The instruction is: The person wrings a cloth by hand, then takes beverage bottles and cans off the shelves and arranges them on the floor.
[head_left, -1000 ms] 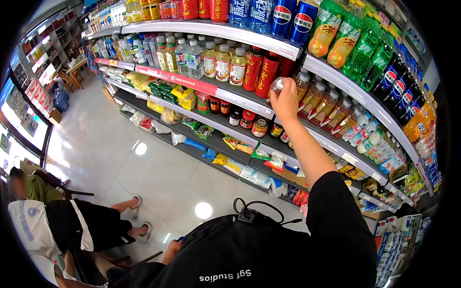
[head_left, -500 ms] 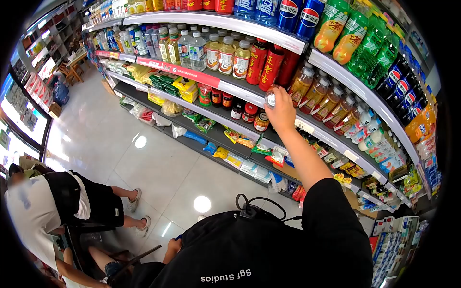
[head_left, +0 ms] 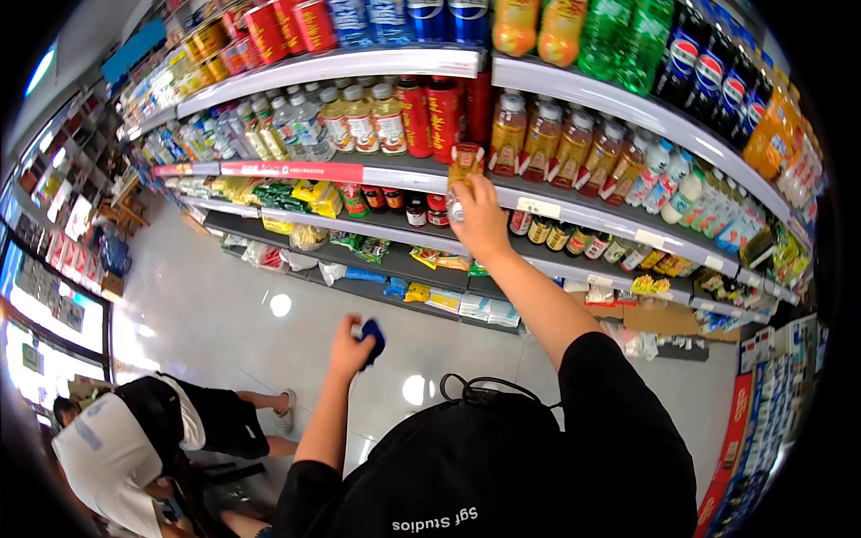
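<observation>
My right hand (head_left: 480,215) is wrapped round a bottle of amber drink (head_left: 465,160) at the edge of the middle shelf. The bottle is tilted, its pale cap end on the near side below my fingers. Similar amber bottles (head_left: 541,139) stand in a row just to the right, and tall red cans (head_left: 444,117) are behind and to the left. My left hand (head_left: 345,348) is raised over the floor, apart from the shelf, closed on a dark blue cloth (head_left: 372,344). Part of the cloth is hidden by the fingers.
Large soda bottles (head_left: 683,58) fill the top right shelf. Jars (head_left: 416,212) and packets occupy the lower shelves. At lower left a person in a white shirt (head_left: 112,448) bends over. Stacked boxes (head_left: 762,408) stand at the right edge.
My left hand has risen from beside my waist, bringing the blue cloth into view. My right hand still grips the bottle, now turned so its label shows. The view has shifted rightward.
</observation>
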A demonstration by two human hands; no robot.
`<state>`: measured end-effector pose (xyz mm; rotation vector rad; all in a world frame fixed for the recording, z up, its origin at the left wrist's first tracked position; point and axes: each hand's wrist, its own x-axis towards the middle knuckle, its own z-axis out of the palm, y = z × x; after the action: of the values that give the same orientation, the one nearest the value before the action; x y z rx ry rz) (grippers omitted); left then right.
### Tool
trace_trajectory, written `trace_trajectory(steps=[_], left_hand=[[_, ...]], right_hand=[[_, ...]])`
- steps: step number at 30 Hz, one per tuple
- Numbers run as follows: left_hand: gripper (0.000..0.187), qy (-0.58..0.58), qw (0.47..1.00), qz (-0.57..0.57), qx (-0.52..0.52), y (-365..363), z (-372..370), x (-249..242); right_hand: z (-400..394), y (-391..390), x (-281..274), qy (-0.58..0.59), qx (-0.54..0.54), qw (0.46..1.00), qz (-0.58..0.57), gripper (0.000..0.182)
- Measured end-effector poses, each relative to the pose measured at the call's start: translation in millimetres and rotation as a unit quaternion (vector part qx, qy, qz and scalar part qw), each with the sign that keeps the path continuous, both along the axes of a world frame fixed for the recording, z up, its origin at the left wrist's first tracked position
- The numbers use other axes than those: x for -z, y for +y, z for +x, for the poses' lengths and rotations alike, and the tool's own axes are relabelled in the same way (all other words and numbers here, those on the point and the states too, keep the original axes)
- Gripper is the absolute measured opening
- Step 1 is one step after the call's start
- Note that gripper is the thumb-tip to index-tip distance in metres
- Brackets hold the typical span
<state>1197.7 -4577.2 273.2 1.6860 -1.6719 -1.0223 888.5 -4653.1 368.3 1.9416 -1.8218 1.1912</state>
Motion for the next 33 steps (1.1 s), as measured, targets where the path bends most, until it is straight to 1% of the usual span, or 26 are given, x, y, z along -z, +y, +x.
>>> trace_trajectory(steps=[2, 4, 6, 8, 9, 10, 12, 13, 15, 16, 18, 22, 24, 25, 27, 30, 31, 32, 33], left_hand=[[0.049, 0.022, 0.985, -0.135, 0.108, -47.5, -37.1, -12.8], [0.058, 0.025, 0.968, -0.185, 0.167, -81.2, -80.0, -39.3], [0.066, 0.066, 0.968, -0.153, 0.19, -102.6, -124.7, -67.6], [0.069, 0.125, 0.972, -0.086, 0.176, -111.0, -162.6, -86.9], [0.071, 0.152, 0.966, -0.088, 0.188, -118.4, -177.8, -89.3], [0.072, 0.204, 0.959, -0.052, 0.189, -120.8, -190.5, -87.6], [0.07, 0.201, 0.964, -0.034, 0.17, -118.4, -211.0, -93.4], [0.07, 0.197, 0.964, -0.031, 0.174, -121.1, -217.5, -87.8], [0.067, 0.22, 0.954, -0.093, 0.18, -126.7, -226.1, -77.0], [0.067, 0.217, 0.955, -0.091, 0.181, -130.4, -227.9, -71.8], [0.065, 0.244, 0.938, -0.104, 0.221, -130.3, -231.4, -72.7], [0.065, 0.276, 0.933, -0.1, 0.208, -118.1, -235.4, -82.1], [0.065, 0.277, 0.929, -0.135, 0.206, -113.7, -235.7, -83.2], [0.065, 0.277, 0.929, -0.135, 0.204, -109.5, -234.4, -82.9], [0.062, 0.243, 0.941, -0.158, 0.175, -93.3, -231.1, -90.1], [0.06, 0.249, 0.945, -0.167, 0.132, -67.0, -222.1, -95.8], [0.058, 0.264, 0.938, -0.192, 0.119, -59.6, -219.5, -94.7], [0.058, 0.264, 0.939, -0.191, 0.112, -49.4, -216.9, -97.7], [0.054, 0.262, 0.947, -0.157, 0.096, -37.5, -213.6, -102.0]], right_hand=[[-0.4, -0.6, 2.2, -0.009, -0.004, 0.999, -0.031, 0.058], [0.0, 2.1, 0.9, -0.06, 0.004, 0.998, -0.002, 0.058], [-3.7, 0.1, 0.6, -0.086, -0.008, 0.996, -0.018, 0.062], [-5.8, 1.9, -1.0, -0.126, -0.009, 0.992, -0.028, 0.066], [-8.3, 2.7, -0.1, -0.138, -0.013, 0.99, -0.032, 0.068], [-10.6, 1.5, 3.9, -0.149, -0.016, 0.988, -0.037, 0.069], [-15.7, 4.0, 0.6, -0.158, -0.011, 0.987, -0.015, 0.062], [-18.3, 2.3, 4.2, -0.164, -0.006, 0.986, -0.014, 0.062], [-22.9, -1.2, 8.4, -0.173, -0.001, 0.984, -0.03, 0.053], [-24.7, -1.2, 11.8, -0.177, 0.0, 0.984, -0.029, 0.053], [-26.6, -0.1, 14.2, -0.213, -0.007, 0.977, -0.016, 0.048], [-27.4, -3.0, 19.2, -0.225, -0.031, 0.973, -0.044, 0.047], [-27.1, 1.6, 16.9, -0.266, -0.058, 0.96, -0.066, 0.048], [-26.6, 5.5, 16.6, -0.266, -0.06, 0.96, -0.064, 0.048], [-24.2, 17.3, 12.1, -0.271, -0.078, 0.956, -0.075, 0.051], [-17.9, 34.9, 6.7, -0.262, -0.105, 0.956, -0.078, 0.052], [-15.0, 39.8, 7.9, -0.246, -0.107, 0.961, -0.072, 0.053], [-10.8, 45.5, 8.9, -0.246, -0.112, 0.96, -0.068, 0.053], [-5.6, 52.0, 10.4, -0.259, -0.122, 0.958, -0.033, 0.053]])
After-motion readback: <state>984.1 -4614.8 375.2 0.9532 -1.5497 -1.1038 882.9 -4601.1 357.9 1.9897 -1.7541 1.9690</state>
